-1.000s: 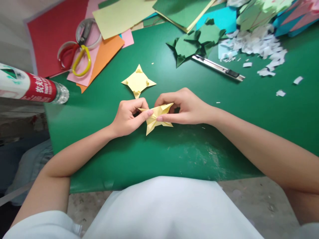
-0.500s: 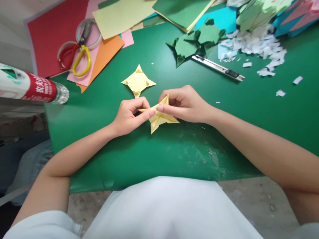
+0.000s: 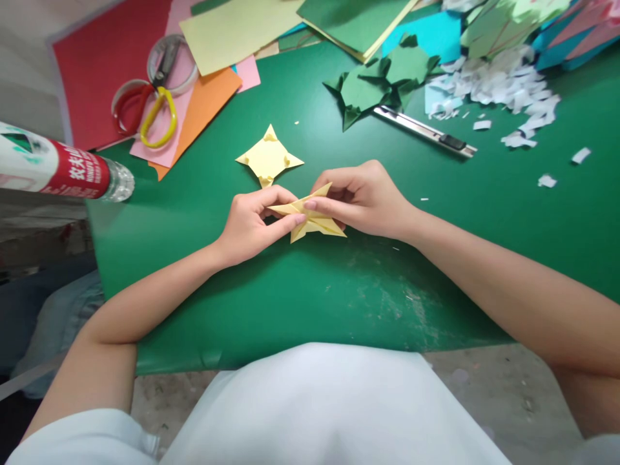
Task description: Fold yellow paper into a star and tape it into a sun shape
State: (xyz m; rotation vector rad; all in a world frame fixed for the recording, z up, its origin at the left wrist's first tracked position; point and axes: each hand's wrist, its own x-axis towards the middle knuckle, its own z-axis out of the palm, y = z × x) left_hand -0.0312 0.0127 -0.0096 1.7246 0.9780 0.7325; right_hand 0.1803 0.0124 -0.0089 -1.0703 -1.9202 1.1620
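Between both hands is a yellow folded paper star [image 3: 317, 224] with pointed corners, held just above the green table [image 3: 310, 303]. My left hand [image 3: 254, 223] pinches its left side, thumb on top and fingers behind. From the right, my right hand [image 3: 363, 197] grips the upper edge with the thumb laid over the paper; its other fingers are partly hidden behind. A second yellow paper star [image 3: 268, 157], with small curled folds at its corners, lies flat just beyond my left hand.
Scissors [image 3: 157, 97] and tape rolls rest on coloured paper sheets [image 3: 97, 71] at the back left, near a bottle [image 3: 72, 168] lying along the left edge. Green folded paper pieces [image 3: 363, 89], a utility knife [image 3: 426, 132] and white paper scraps [image 3: 513, 84] are at the back right.
The held star has tilted, so its lower points sit higher and it looks flatter. My right hand has risen slightly, and my left thumb has slid a little to the right.
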